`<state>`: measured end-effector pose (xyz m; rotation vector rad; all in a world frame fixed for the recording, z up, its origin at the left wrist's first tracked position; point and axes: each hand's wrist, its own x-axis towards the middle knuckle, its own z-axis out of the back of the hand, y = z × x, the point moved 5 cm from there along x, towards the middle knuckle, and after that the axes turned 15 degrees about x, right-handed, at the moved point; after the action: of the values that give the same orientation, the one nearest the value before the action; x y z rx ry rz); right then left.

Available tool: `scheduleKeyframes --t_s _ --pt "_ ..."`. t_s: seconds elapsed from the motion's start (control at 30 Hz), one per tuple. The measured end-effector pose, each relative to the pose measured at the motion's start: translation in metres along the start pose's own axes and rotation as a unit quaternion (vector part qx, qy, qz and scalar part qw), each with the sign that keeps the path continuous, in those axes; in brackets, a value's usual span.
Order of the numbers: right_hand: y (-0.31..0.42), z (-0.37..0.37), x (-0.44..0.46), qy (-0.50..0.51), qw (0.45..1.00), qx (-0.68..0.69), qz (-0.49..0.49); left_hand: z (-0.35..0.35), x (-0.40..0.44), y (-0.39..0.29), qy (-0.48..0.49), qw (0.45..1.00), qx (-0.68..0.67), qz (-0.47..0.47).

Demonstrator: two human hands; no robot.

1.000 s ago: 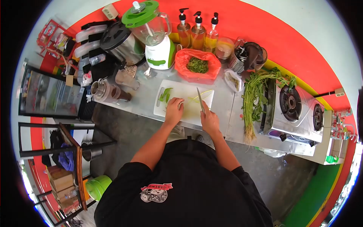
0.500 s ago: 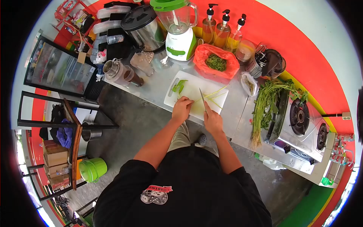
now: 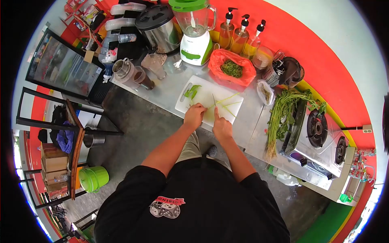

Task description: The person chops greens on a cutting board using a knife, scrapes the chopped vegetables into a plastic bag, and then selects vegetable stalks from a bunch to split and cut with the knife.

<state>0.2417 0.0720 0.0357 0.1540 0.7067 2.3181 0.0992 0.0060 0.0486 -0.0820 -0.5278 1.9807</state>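
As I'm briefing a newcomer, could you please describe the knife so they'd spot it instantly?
On the metal counter lies a white cutting board. Over it, the right hand holds the knife, its grey blade unlike the thin green stems.

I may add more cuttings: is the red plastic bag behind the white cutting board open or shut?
Open. The red plastic bag has its mouth spread wide, showing chopped greens inside.

The red banner [image 3: 170, 200] printed on the black fabric shirt [image 3: 219, 198] bore upside-down letters, of which only "INO" could be made out, while the white-and-green plastic blender base's [image 3: 197, 45] marking was too small to read.
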Motion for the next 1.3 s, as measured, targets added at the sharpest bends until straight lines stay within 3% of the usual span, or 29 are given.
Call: scheduleKeyframes --t_s 0.13,0.27,0.4,0.5,0.53,0.6,0.63,0.7,0.73,0.8,0.83,0.97,1.03,1.13,1.3 --pt "0.006 -0.003 0.008 0.019 1.0 -0.003 -0.015 -0.001 -0.012 -0.004 0.017 0.999 0.038 -0.014" --pt "0.004 -0.004 0.012 0.002 1.0 0.01 -0.028 0.001 -0.013 -0.002 0.003 1.0 0.011 0.028" --pt "0.001 0.0 0.008 -0.014 0.999 0.025 -0.021 0.002 -0.008 0.009 -0.013 0.995 -0.091 0.046" --pt "0.001 0.002 0.006 -0.023 0.999 0.037 -0.028 -0.001 -0.005 0.029 0.025 0.962 -0.221 0.156" --pt "0.001 0.005 0.005 -0.025 0.998 0.037 -0.032 0.001 -0.003 0.032 0.027 0.963 -0.222 0.153" --pt "0.001 0.011 0.0 -0.04 0.993 0.105 -0.04 -0.005 -0.004 0.04 0.097 0.868 -0.412 0.259" --pt "0.001 0.011 -0.004 -0.041 0.993 0.103 -0.042 -0.002 -0.004 0.039 0.116 0.833 -0.472 0.267" --pt "-0.003 0.017 -0.015 -0.124 0.962 0.237 -0.06 0.001 -0.001 0.039 0.126 0.813 -0.502 0.267" --pt "-0.007 0.015 -0.019 -0.126 0.962 0.233 -0.06 0.0 0.0 0.036 0.135 0.793 -0.53 0.269" --pt "-0.01 0.017 -0.025 -0.167 0.917 0.362 0.009 0.003 0.001 0.025 0.144 0.791 -0.533 0.263" --pt "-0.009 0.025 -0.029 -0.128 0.895 0.424 -0.047 0.009 0.0 0.015 0.144 0.78 -0.543 0.273" --pt "0.016 0.085 -0.044 -0.123 0.886 0.445 -0.036 0.036 -0.005 -0.021 0.16 0.771 -0.551 0.276" --pt "0.025 0.103 -0.05 -0.097 0.878 0.463 -0.079 0.045 -0.007 -0.034 0.163 0.771 -0.554 0.271" --pt "0.032 0.115 -0.056 -0.12 0.849 0.512 -0.039 0.063 -0.008 -0.052 0.157 0.778 -0.561 0.236" --pt "0.065 0.159 -0.07 -0.105 0.881 0.461 -0.003 0.096 -0.01 -0.069 0.145 0.783 -0.574 0.191"
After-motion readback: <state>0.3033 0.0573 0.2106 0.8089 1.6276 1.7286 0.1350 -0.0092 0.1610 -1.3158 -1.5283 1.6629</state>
